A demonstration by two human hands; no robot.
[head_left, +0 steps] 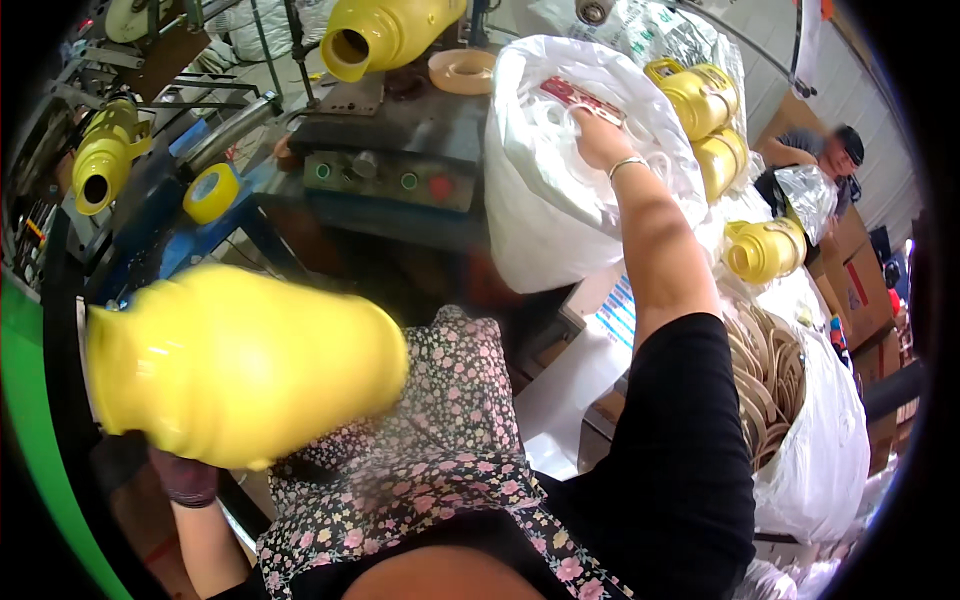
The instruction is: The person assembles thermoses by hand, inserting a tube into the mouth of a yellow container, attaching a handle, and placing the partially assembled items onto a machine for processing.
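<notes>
A large, shiny yellow jug body [240,365], smeared by motion, is tilted on its side at the lower left. Beneath its narrower left end, my left hand [185,475], in a dark glove, grips it; most of the fingers are hidden behind it. My bare right hand [604,142] reaches into an open white plastic bag [545,235]. White loop-shaped pieces [550,140] lie inside the bag, next to a red printed strip [583,98] just beyond my fingers. The fingertips are not plain enough to show whether they hold anything.
A machine panel [385,182] with buttons stands ahead, with a yellow jug body [390,35] above it. Yellow tape [211,193] rests on the left. Another bag [815,470] at right holds tan rings [765,380]. A co-worker [815,165] is at far right.
</notes>
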